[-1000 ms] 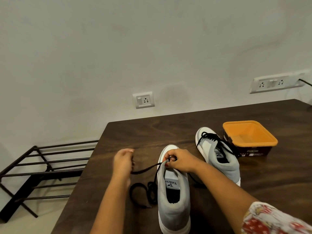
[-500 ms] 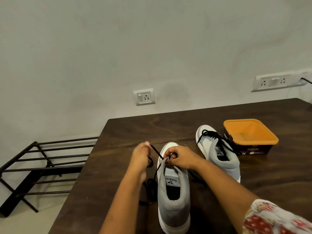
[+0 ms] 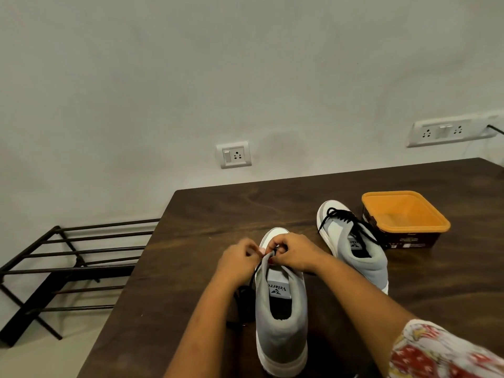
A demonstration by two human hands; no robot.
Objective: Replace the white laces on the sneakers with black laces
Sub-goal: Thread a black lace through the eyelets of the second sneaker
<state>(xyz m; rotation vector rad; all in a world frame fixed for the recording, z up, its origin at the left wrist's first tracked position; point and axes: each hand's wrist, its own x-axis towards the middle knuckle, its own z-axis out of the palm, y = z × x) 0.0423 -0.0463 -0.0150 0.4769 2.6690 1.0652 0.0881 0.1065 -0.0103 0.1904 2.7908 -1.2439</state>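
- near sneaker point(image 3: 281, 309) stands upright on the dark wood worktop point(image 3: 207, 214), heel toward the person, toe away.
- left hand point(image 3: 240, 261) sits at the left edge of its eyelet area, fingers curled in; what they pinch is blurred, cannot tell.
- right hand point(image 3: 296, 252) rests on the front of the tongue, fingers closed around the black lace point(image 3: 246, 297) there.
- rest of that lace lies bunched on the worktop, touching the sneaker's left side.
- second sneaker point(image 3: 351, 241) lies to the right, already strung with black lace.
- orange-lidded box point(image 3: 403, 219) stands just beside it, further right.
- black metal rack point(image 3: 68, 257) stands on the floor, left of the worktop.
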